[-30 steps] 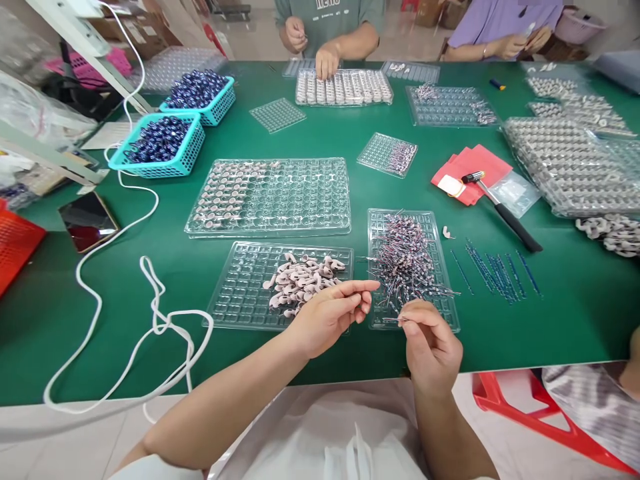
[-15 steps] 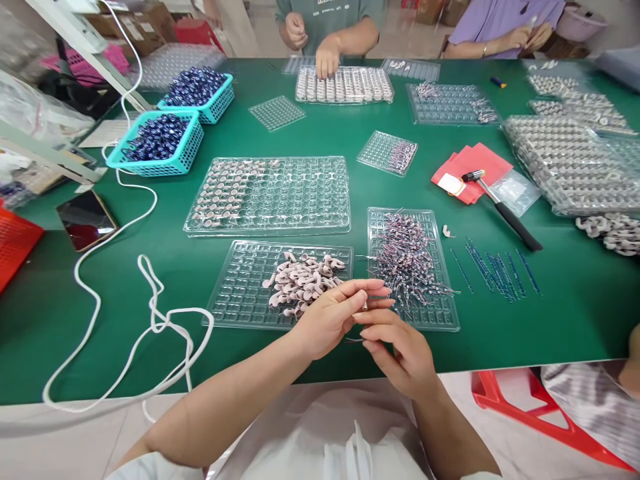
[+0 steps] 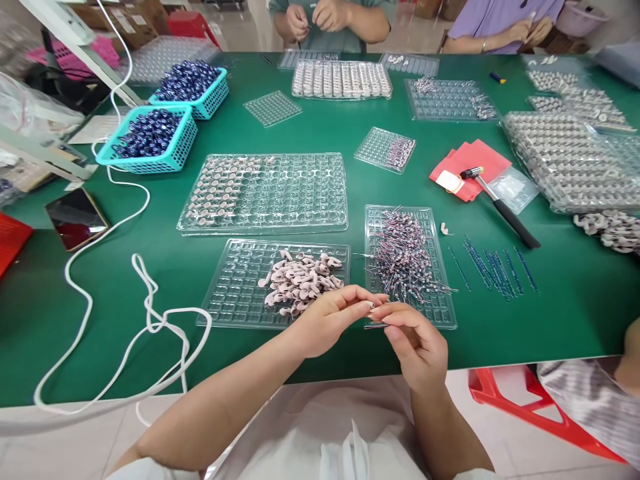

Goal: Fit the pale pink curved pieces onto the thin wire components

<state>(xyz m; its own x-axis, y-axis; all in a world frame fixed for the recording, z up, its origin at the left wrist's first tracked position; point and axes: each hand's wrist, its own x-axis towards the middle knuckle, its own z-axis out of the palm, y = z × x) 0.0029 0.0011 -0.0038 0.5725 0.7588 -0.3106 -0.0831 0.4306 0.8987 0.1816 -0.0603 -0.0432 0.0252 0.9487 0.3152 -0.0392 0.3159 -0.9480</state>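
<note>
My left hand [image 3: 333, 317] is closed, its thumb and fingers pinching a small pale piece [image 3: 371, 305], mostly hidden, which looks like an earbud shell. Against its fingertips is my right hand [image 3: 419, 343], also closed in a pinch. Thin dark wires [image 3: 375, 326] stick out to the left from under the right fingers. Beside the left hand, beige earbud shells [image 3: 303, 277] are heaped on a clear plastic tray [image 3: 225, 287]. Just beyond the right hand, a pile of small wired parts [image 3: 403, 257] lies on another clear tray [image 3: 447, 313].
Behind is a large clear tray [image 3: 300, 193], partly filled with shells. To the right lie blue strips [image 3: 495, 270], a hammer [image 3: 510, 217] and red sheets [image 3: 463, 163]. Left are a white cable [image 3: 87, 300], a phone [image 3: 77, 217] and turquoise baskets [image 3: 183, 143]. Co-workers' hands [image 3: 330, 15] are across the table.
Both my hands have moved slightly right, and their fingertips have come closer together. Across the table, a co-worker's hand has lifted from the filled tray to the other hand.
</note>
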